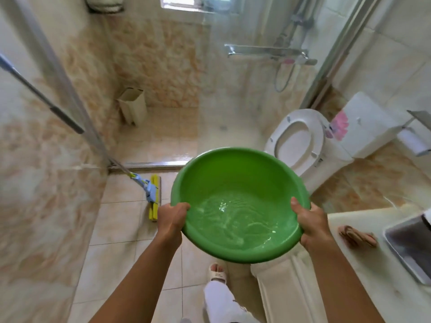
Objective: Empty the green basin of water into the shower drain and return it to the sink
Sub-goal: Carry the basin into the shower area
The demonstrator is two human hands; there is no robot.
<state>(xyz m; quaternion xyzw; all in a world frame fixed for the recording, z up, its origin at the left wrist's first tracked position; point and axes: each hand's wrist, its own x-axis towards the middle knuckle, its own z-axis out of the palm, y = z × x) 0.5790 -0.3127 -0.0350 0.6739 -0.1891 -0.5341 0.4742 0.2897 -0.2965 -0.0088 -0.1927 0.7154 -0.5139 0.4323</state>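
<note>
The person holds the green basin (235, 183) out in front of the body with both hands, over the tiled floor (116, 229) between the shower threshold and the counter (373, 264). The left hand (171, 217) grips the near-left rim, thumb hooked over the edge and fingers curled beneath. The right hand (309, 221) grips the near-right rim the same way, thumb lying inside the rim. The basin tips slightly toward the person, and rippling water (235, 220) pools in its nearer half.

Just beyond the basin on the right stands a white toilet (300, 145) with its seat down; a pink item (339, 125) rests on the cistern. A yellow-and-blue sponge mop (152, 194) lies on the floor left of the basin, its handle leaning up to the left. Inside the shower, a beige bin (133, 106) sits against the far wall. On the counter at right lies a folded brown cloth (358, 236) beside a metal sink (410, 248). One foot in a white slipper (218, 272) shows below the basin.
</note>
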